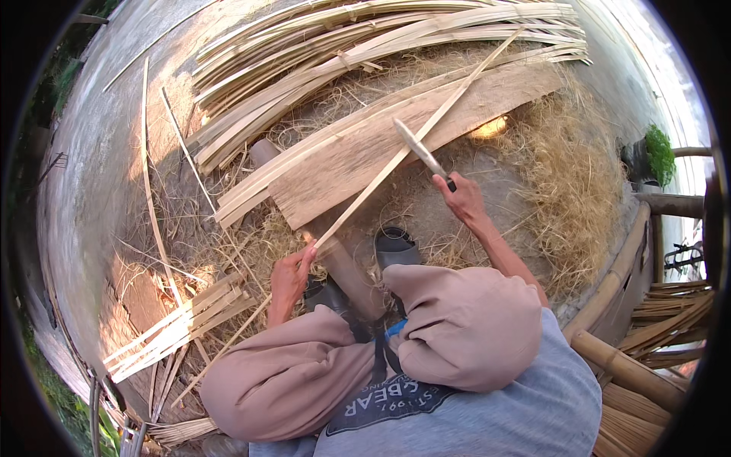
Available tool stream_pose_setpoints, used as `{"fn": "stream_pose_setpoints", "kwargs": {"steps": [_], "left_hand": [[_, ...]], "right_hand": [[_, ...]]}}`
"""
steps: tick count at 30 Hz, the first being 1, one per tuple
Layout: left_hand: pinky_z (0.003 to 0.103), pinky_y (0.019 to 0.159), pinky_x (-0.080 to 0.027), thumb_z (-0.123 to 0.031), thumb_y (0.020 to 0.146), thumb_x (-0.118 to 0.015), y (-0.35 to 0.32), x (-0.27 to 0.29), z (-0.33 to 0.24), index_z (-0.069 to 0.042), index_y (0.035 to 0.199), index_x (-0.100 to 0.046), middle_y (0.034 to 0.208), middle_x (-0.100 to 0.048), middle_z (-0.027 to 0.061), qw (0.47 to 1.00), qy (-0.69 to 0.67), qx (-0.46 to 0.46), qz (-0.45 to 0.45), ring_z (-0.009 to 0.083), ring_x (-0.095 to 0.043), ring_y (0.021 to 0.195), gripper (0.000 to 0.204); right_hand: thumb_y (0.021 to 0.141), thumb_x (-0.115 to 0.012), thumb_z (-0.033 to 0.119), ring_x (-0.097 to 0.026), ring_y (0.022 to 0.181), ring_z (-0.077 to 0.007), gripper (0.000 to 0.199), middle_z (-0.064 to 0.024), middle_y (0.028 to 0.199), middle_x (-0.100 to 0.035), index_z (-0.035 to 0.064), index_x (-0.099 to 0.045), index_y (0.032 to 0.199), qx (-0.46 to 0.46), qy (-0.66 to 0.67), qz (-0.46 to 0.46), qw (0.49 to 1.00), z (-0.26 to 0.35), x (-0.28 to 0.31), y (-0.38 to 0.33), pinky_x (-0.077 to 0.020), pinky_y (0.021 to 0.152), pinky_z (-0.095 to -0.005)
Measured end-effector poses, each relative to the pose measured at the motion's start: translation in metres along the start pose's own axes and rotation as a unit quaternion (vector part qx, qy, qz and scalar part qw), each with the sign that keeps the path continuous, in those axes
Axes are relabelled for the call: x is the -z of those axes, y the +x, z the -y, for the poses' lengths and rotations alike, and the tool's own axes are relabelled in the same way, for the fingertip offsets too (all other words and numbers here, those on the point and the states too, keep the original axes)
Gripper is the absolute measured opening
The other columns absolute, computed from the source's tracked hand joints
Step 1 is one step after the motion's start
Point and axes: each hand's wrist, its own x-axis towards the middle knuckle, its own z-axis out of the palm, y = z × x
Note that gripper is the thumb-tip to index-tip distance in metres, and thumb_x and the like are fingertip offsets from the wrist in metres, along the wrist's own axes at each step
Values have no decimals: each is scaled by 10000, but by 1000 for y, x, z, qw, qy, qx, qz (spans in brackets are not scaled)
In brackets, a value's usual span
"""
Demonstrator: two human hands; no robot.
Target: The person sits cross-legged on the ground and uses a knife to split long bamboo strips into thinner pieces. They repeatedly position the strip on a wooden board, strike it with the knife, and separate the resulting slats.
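Observation:
My left hand (289, 273) is closed around the near end of a long pale bamboo strip (373, 185). The strip slants up to the right across a wide wooden board (335, 175), past its far edge. In my right hand (462, 199) is the dark handle of a knife (423, 150). Its long blade points up and left, and its upper part meets or overlaps the strip; I cannot tell whether they touch. More strips (282, 169) lie along the board's far edge.
Beyond the board lies a large pile of bamboo strips (320, 65). Curly shavings (571, 206) cover the ground at the right. A smaller bundle of strips (175, 327) lies at the left, near loose long pieces. A bamboo pole rail (620, 365) and a potted green plant (656, 148) stand at the right.

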Motion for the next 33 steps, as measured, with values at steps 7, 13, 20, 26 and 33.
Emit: {"fn": "stream_pose_setpoints", "kwargs": {"steps": [7, 13, 20, 26, 33], "left_hand": [[324, 780, -532, -478, 1017, -642, -3, 12, -1, -223, 1262, -763, 938, -788, 113, 1000, 8, 13, 3, 177, -725, 842, 374], [301, 773, -526, -290, 1006, -712, -46, 75, 93, -122, 1271, -751, 937, -790, 122, 998, -46, -20, -21, 135, -690, 850, 316], [378, 642, -505, -453, 1020, -643, -20, 64, 36, -73, 1045, -774, 737, -704, 160, 993, 96, 55, 47, 258, -655, 645, 403], [480, 539, -436, -470, 1031, -605, 3, 1, 12, -89, 822, -649, 611, -602, 183, 964, 209, -102, -133, 399, -616, 589, 437], [497, 549, -441, -443, 1037, -601, 9, -12, 0, -127, 888, -672, 677, -644, 177, 968, 189, -111, -123, 400, -647, 631, 357]], "right_hand": [[1001, -564, 633, -689, 683, -399, 676, -251, 658, -637, -12, -648, 814, 111, -6, 58, 992, 36, 3, -21, -515, 652, -515], [1004, -521, 674, -687, 673, -406, 719, -231, 660, -648, -6, -638, 801, 60, -40, 29, 997, -2, 13, 29, -519, 649, -519], [992, -519, 677, -656, 600, -362, 788, -218, 591, -607, -43, -635, 694, -59, 49, 17, 997, -9, 32, 64, -494, 621, -490], [972, -570, 675, -690, 701, -459, 667, -239, 746, -687, 21, -658, 873, 213, 34, 223, 951, 116, -46, -124, -543, 669, -533], [1003, -538, 650, -655, 594, -337, 715, -179, 595, -616, -10, -632, 746, 15, -27, -30, 999, 0, 29, 20, -499, 586, -474]]}}
